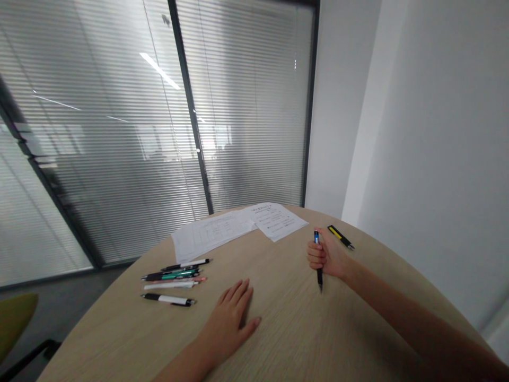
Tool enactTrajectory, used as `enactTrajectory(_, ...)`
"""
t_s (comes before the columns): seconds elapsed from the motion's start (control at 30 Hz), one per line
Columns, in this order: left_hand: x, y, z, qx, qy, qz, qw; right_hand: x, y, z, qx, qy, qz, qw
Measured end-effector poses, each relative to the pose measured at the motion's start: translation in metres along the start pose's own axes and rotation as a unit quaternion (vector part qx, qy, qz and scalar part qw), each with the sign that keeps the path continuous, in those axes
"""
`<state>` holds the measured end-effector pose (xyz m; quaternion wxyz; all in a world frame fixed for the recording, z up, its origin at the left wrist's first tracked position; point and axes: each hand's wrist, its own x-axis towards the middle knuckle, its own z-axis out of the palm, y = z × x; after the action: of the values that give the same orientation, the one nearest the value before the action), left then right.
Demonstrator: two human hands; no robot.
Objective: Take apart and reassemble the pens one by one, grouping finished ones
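Note:
My right hand [328, 257] is closed in a fist round a dark pen with a blue top [318, 260], held upright with its tip down on the round wooden table [290, 339]. My left hand [233, 315] lies flat on the table, palm down, fingers stretched out and holding nothing. To its left lies a group of several pens [175, 276], black, white, green and pink, side by side. A yellow and black pen [341, 237] lies just behind my right hand.
Two printed sheets of paper [238, 225] lie at the far edge of the table. Behind it stands a glass wall with closed blinds [159, 132]. A white wall runs on the right. An olive chair seat [16, 318] shows at the lower left.

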<state>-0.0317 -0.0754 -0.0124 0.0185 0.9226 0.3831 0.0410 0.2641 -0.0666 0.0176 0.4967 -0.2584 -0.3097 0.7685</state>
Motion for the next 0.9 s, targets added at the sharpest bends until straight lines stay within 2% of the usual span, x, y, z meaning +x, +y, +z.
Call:
enactTrajectory(0.1,-0.001,0.000,0.001,-0.003,0.002,0.000,1.000,0.002,0.001,0.001,-0.078,0.075,0.008,0.994)
enactTrajectory(0.23,-0.002,0.001,0.000,-0.002,0.000,-0.002,1.000,0.006,0.002,-0.007,-0.223,0.201,-0.015,0.954)
enactTrajectory(0.37,-0.001,0.001,0.000,-0.005,0.004,0.000,1.000,0.009,-0.001,-0.032,-0.283,0.257,-0.045,0.923)
enactTrajectory(0.47,-0.002,0.001,0.000,-0.003,0.003,0.001,1.000,0.010,-0.008,-0.055,-0.341,0.299,-0.087,0.887)
enactTrajectory(0.57,-0.003,0.001,-0.001,-0.004,0.003,0.000,1.000,0.006,-0.018,-0.074,-0.411,0.335,-0.124,0.839)
enactTrajectory(0.67,-0.003,0.002,-0.002,-0.006,0.003,-0.001,1.000,0.000,-0.026,-0.090,-0.491,0.378,-0.147,0.771)
enactTrajectory(0.77,-0.004,0.002,-0.002,-0.008,-0.001,-0.002,1.000,-0.006,-0.032,-0.104,-0.567,0.413,-0.141,0.698)
enactTrajectory(0.9,-0.004,0.002,-0.002,-0.012,-0.002,-0.004,1.000,-0.007,-0.032,-0.120,-0.651,0.420,-0.140,0.617)
